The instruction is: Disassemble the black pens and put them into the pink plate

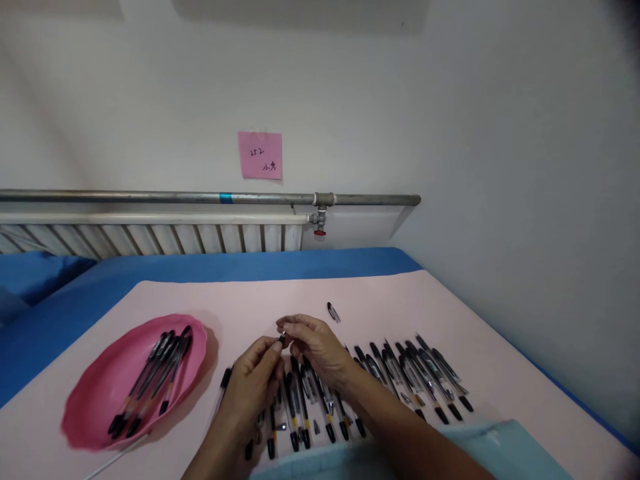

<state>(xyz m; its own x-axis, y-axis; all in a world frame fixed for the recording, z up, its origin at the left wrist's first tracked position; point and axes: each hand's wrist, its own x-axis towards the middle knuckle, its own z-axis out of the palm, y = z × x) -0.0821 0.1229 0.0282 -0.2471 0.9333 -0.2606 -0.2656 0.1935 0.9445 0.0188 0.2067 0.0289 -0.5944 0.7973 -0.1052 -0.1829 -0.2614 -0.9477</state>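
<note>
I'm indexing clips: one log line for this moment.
left hand: holds dark, silver-tipped piece | right hand: near its tip | pens: on pink sheet | pink bowl: more pens

We're looking at dim, greyish, diffuse light here, a soft shadow hugging the right side of the pink bowl, fine detail going soft among the pens, the wall dulling rightward, and the upper right corner sinking into dark vignetting.
</note>
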